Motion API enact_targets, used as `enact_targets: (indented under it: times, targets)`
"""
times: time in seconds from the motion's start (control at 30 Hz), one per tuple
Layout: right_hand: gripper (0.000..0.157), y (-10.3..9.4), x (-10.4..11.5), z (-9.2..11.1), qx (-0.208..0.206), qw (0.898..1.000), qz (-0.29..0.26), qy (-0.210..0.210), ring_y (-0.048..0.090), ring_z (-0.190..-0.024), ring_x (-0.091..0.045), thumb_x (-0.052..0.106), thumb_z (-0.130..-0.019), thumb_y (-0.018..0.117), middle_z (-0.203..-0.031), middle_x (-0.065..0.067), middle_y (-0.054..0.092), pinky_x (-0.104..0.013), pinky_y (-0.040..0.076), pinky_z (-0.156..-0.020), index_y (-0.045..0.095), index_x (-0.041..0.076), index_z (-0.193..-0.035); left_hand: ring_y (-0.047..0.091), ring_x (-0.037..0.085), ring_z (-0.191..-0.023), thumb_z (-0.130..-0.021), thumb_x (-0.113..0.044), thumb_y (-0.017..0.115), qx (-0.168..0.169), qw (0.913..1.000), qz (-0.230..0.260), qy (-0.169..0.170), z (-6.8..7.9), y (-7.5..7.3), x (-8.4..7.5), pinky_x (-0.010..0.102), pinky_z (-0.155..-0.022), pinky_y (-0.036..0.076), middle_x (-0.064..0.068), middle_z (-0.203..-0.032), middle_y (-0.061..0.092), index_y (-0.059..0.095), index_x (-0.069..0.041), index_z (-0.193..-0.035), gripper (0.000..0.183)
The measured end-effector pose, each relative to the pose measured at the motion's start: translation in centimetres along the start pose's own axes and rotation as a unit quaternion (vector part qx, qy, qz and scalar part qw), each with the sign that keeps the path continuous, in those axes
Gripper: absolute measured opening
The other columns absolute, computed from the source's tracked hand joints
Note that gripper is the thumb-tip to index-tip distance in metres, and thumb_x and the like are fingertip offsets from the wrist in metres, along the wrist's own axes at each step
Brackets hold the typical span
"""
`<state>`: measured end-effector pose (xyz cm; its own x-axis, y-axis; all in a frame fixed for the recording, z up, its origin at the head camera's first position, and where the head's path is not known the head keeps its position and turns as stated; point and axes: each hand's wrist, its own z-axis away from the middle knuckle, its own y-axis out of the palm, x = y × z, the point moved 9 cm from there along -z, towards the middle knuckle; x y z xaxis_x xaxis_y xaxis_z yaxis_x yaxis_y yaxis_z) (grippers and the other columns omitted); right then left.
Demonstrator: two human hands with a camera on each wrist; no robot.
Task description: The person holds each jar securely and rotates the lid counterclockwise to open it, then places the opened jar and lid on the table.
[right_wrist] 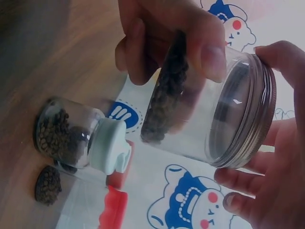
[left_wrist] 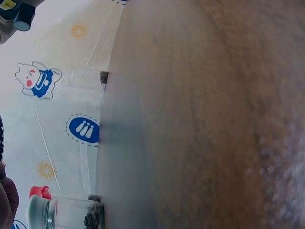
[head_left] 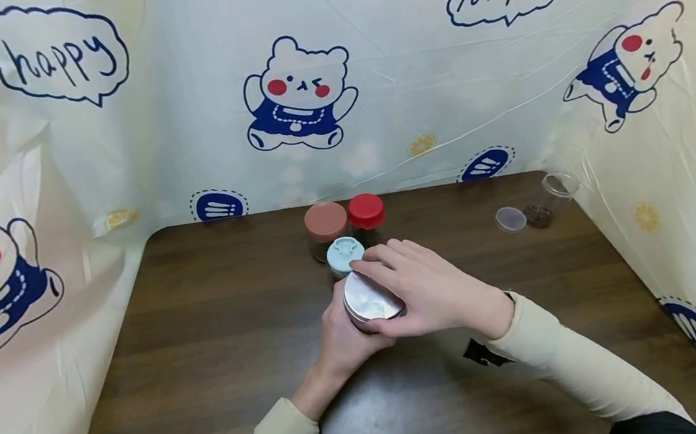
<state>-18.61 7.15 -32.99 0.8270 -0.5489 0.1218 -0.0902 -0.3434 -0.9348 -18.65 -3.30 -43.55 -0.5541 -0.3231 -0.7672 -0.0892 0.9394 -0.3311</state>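
Observation:
A clear screw-top jar with dark beans or pellets at its bottom is held above the table. My left hand grips its body, the thumb lying across the glass in the right wrist view. Over the silver lid lies my right hand, its thumb and fingers around the rim. Just behind stands a smaller jar with a pale mint flip cap, also part full of beans. Two more jars stand behind that, one with a brownish-pink lid, one with a red lid.
At the table's far right are a small clear cup or lid, a dark clump of grains and a clear container. The brown wooden table is bordered by a printed curtain at the back and sides.

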Motion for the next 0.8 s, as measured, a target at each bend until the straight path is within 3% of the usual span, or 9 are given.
enact_targets:
  times: [0.17, 0.4, 0.8]
  targets:
    - [0.077, -0.01, -0.09, -0.09, -0.003, 1.000, 0.017, 0.004, 0.056, -0.106, -0.019, 0.064, -0.085, 0.072, -0.128, -0.004, 0.063, -0.036, 0.050, -0.089, 0.061, 0.012, -0.141, 0.068, 0.029, -0.108, -0.057, -0.018, 0.094, 0.004, 0.9999, 0.009, -0.010, -0.03, 0.07, 0.12, 0.046, -0.091, 0.057, 0.015, -0.129, 0.065, 0.048, -0.001, -0.140, 0.096]
    - [0.073, 0.01, 0.15, -0.02, -0.004, 1.000, 0.004, -0.013, 0.056, -0.109, -0.021, 0.058, -0.088, 0.072, -0.132, -0.007, 0.061, -0.037, 0.050, -0.092, 0.060, 0.010, -0.141, 0.068, 0.030, -0.109, -0.055, -0.018, 0.094, -0.004, 0.9999, 0.012, -0.004, 0.05, -0.01, 0.17, 0.046, -0.091, 0.057, 0.015, -0.130, 0.066, 0.049, 0.000, -0.140, 0.097]
    - [0.080, 0.18, -0.56, 0.20, 0.010, 1.000, -0.020, 0.019, 0.057, -0.109, -0.018, 0.060, -0.086, 0.076, -0.130, -0.005, 0.061, -0.034, 0.052, -0.090, 0.058, 0.008, -0.143, 0.068, 0.031, -0.108, -0.056, -0.016, 0.094, -0.002, 0.9997, 0.012, -0.020, 0.03, -0.17, 0.25, 0.047, -0.091, 0.057, 0.017, -0.128, 0.066, 0.049, 0.000, -0.138, 0.094]
